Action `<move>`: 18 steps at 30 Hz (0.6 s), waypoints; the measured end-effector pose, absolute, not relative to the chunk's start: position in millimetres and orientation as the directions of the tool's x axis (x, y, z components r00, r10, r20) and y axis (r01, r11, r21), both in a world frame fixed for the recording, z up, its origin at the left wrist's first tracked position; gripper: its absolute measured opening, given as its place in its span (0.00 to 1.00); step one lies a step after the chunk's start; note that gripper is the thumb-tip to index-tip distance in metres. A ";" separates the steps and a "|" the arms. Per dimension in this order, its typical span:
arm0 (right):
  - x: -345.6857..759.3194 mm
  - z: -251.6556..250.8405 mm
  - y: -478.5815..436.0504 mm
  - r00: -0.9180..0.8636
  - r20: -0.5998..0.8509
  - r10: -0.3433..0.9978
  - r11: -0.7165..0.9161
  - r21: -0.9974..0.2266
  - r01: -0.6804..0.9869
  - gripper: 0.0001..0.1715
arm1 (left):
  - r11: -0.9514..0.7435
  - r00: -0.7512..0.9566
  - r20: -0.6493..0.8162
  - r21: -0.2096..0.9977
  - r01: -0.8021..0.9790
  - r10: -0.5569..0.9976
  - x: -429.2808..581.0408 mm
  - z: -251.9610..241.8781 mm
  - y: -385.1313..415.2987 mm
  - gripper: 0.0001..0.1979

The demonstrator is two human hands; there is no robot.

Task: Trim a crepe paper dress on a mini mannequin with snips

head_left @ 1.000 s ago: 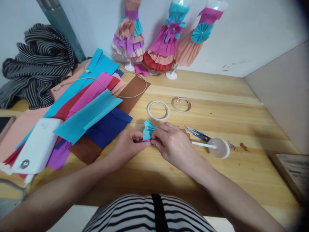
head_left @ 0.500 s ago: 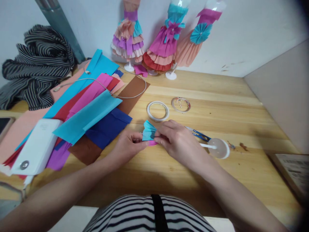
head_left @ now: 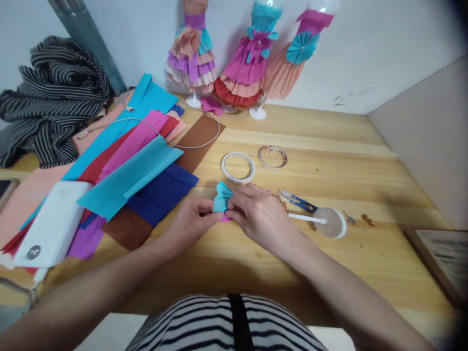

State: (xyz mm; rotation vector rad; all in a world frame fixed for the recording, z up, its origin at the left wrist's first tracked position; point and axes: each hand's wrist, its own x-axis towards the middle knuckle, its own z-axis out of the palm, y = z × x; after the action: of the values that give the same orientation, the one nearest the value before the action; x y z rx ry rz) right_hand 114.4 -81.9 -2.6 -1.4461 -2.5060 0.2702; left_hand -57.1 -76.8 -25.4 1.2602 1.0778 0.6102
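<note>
A small piece of light-blue pleated crepe paper [head_left: 221, 199] sits between my hands, with a strip of magenta paper [head_left: 225, 219] under its lower edge. My left hand [head_left: 193, 217] pinches the left side, thumb against the magenta. The fingers of my right hand [head_left: 256, 209] are closed on the right side and hide part of it. From beneath the right hand a white rod runs to a round clear stand base [head_left: 330, 223], lying on its side; what joins it to the paper is hidden. Blue-handled thread snips [head_left: 302, 201] lie just beyond the right hand.
A tape roll [head_left: 238, 167] and a ring holding small beads [head_left: 272, 157] lie ahead. Coloured crepe sheets [head_left: 131, 178], a white power bank [head_left: 53, 224] and a cable are left. Three paper-dressed mannequins [head_left: 243, 63] stand at the wall. A framed object [head_left: 438, 263] is at right.
My right hand has shifted slightly left over the blue paper, and more of the white rod and the snips shows. The view has moved a little.
</note>
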 end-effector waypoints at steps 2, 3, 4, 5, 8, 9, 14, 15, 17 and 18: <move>114.9 -3.5 -81.7 -0.483 0.144 0.864 0.504 -0.276 0.818 0.07 | 0.252 0.410 -0.302 0.952 0.173 0.861 -57.1 -26.0 -76.8 0.14; 116.1 -2.6 -81.5 -0.482 0.152 0.863 0.505 -0.291 0.813 0.07 | 0.256 0.405 -0.307 0.951 0.175 0.861 -57.3 -26.2 -76.9 0.14; 118.0 -0.6 -81.3 -0.479 0.157 0.863 0.504 -0.314 0.805 0.07 | 0.264 0.399 -0.316 0.947 0.181 0.861 -57.6 -26.2 -77.0 0.14; 120.8 2.3 -80.9 -0.476 0.164 0.864 0.502 -0.341 0.795 0.08 | 0.274 0.392 -0.328 0.943 0.189 0.859 -58.0 -26.0 -77.2 0.14; 133.3 15.7 -79.5 -0.441 0.231 0.867 0.498 -0.389 0.775 0.07 | 0.304 0.373 -0.365 0.928 0.215 0.853 -60.5 -23.9 -77.7 0.14; 138.3 20.8 -79.1 -0.424 0.268 0.865 0.500 -0.382 0.778 0.07 | 0.311 0.370 -0.375 0.924 0.224 0.850 -61.5 -22.8 -77.9 0.14; 158.1 40.0 -79.5 -0.356 0.375 0.856 0.484 -0.339 0.806 0.07 | 0.323 0.359 -0.396 0.914 0.246 0.845 -66.6 -19.4 -77.0 0.17; 160.4 42.2 -80.1 -0.349 0.378 0.858 0.479 -0.340 0.809 0.07 | 0.323 0.363 -0.399 0.912 0.254 0.842 -67.3 -19.9 -76.6 0.18; 163.8 45.6 -81.2 -0.342 0.377 0.861 0.472 -0.339 0.814 0.07 | 0.311 0.377 -0.400 0.910 0.276 0.836 -68.3 -21.8 -75.8 0.17; 165.1 47.1 -81.6 -0.341 0.377 0.861 0.471 -0.335 0.816 0.07 | 0.300 0.384 -0.395 0.911 0.283 0.835 -68.4 -22.8 -75.5 0.17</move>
State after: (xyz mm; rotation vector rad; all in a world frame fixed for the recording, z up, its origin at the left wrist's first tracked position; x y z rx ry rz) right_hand 165.1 -81.6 47.1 -1.3900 -2.2177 0.1178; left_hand -68.4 -75.5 -22.8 1.2591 1.1680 0.5062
